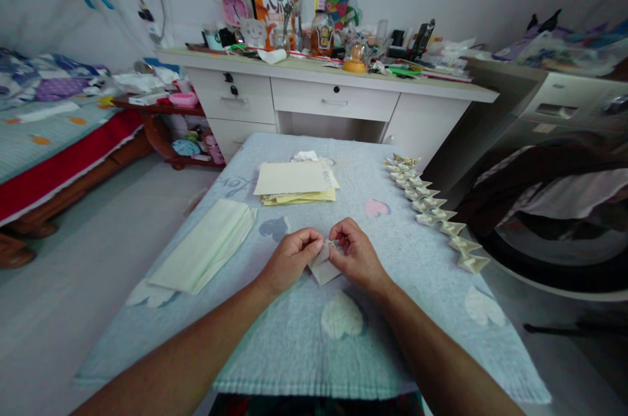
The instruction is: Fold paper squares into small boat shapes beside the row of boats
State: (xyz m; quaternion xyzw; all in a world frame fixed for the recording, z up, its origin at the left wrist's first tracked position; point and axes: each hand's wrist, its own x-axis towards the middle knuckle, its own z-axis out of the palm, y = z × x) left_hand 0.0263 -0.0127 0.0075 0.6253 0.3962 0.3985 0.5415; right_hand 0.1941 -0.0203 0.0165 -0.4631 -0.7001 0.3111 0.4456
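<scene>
Pale blue cloth with printed hearts covers a table in a light-walled room. Beyond its far edge stands a white desk, its top crowded; an orange bag, a jar and a pink clock stand out. At left, a bed; at right, a washer with dark fabric at its front.

Folded paper, small and pale, lies between the hands over the cloth's middle, its near end tapering to a blunt point; its upper part is partly hidden by fingers. Left hand: thumb and forefinger pinch the paper's upper left edge, other fingers curled. Right hand: thumb and forefinger pinch its right side, other fingers bent. Surroundings: a paper stack beyond, pale green sheets at left, and a slanting row of pointed paper pieces at right.
</scene>
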